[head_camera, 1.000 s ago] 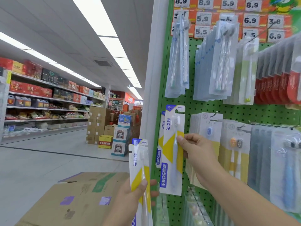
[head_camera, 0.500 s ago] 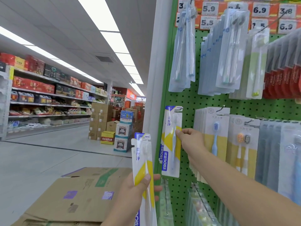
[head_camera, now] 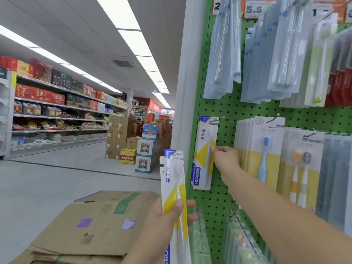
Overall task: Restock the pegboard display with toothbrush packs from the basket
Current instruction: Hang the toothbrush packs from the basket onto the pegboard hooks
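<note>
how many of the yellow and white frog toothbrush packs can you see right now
2, possibly more hidden. One pack hangs on the pegboard hook, pinched by the right hand. The other pack is gripped by the left hand; further packs may sit behind it.

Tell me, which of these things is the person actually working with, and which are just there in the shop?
In use:
- yellow-and-white toothbrush pack on the peg, pinched by the right hand
- same kind of pack, gripped by the left hand
- green pegboard

Just there:
- flattened cardboard boxes
- blue toothbrush packs beside it
- stacked cartons down the aisle
- grocery shelves
</note>
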